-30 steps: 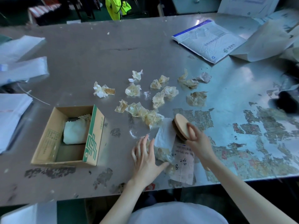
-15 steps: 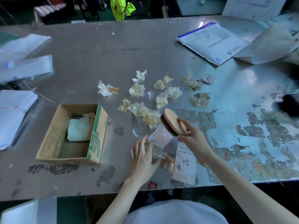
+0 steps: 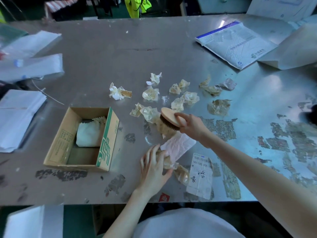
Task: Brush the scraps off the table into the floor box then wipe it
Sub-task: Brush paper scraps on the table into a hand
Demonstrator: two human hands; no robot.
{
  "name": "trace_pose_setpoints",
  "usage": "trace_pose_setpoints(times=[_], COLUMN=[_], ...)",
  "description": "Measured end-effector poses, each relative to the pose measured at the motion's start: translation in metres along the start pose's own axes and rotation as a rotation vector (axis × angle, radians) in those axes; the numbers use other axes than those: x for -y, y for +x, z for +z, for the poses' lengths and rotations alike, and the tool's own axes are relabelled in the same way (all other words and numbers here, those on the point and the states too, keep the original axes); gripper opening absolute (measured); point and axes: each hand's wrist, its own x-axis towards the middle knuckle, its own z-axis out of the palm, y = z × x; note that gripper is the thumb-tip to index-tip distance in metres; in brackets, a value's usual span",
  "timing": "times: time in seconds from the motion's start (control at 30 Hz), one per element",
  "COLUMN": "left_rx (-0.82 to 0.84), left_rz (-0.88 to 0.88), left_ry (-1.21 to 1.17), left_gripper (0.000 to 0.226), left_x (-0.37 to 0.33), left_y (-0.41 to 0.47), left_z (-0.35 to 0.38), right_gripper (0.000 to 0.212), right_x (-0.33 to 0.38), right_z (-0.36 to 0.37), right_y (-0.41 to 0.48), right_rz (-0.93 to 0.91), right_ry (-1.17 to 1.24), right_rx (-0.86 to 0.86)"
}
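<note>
Over on the near half of the tabletop [image 3: 171, 48] is where it's all happening. The right hand [image 3: 192, 125] has the brush [image 3: 169, 117], grip wrapped round the near end of its wooden back. The bristles point down and a bit toward the person, sitting right on a clump of crumpled yellowish scraps [image 3: 151, 94].

The bit that matters imo: most of the scraps are spread out beyond the brush and off to its left, so farther from the person than the bristles are. The brush's long axis runs diagonally, far-left to near-right, back toward the wrist. So the next stroke looks like a reach out past the loose bits, then a pull back toward the near edge. The right hand is clearly the nearer one for that.

The left hand [image 3: 151, 169] is close to the near edge, fingers spread and laid flat over a little wad of scraps [image 3: 181, 172], thumb out to the side. It's more corralling than pinching. A pale pinkish sheet [image 3: 180, 146] lies between the two hands, and a printed label [image 3: 200, 177] sits just right of the wad.

A cardboard box [image 3: 107, 140] stands on the tabletop to the left with a white cloth [image 3: 87, 136] inside, presumably for the wipe. The floor box itself I can't really make out below the edge. Sweeping seems barely underway, and the wiping hasn't started.
</note>
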Motion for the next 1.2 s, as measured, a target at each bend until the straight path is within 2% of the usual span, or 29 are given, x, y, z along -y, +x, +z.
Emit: trace_pose_setpoints(times=[0.37, 0.67, 0.9, 1.07, 1.2], left_rx=[-0.015, -0.04, 0.062, 0.115, 0.118], left_rz=[-0.033, -0.016, 0.017, 0.019, -0.017], left_ry=[-0.024, -0.053, -0.003, 0.064, 0.058], left_gripper=[0.064, 0.067, 0.102, 0.111, 0.109], left_x=[0.002, 0.002, -0.01, -0.012, -0.012], left_y=[-0.001, -0.007, -0.01, -0.008, -0.005], left_z=[0.0, -0.005, -0.003, 0.003, 0.004], right_gripper=[0.068, 0.066, 0.065, 0.068, 0.065], right_x=[-0.035, -0.058, -0.072, -0.063, -0.05], right_z=[0.001, -0.017, 0.004, 0.034, 0.048], right_y=[-0.051, -0.079, -0.101, -0.111, -0.108], right_rz=[0.095, 0.182, 0.289, 0.288, 0.276], right_ry=[0.17, 0.398, 0.448, 0.47, 0.471], right_rx=[0.06, -0.107, -0.153, -0.109, -0.083])
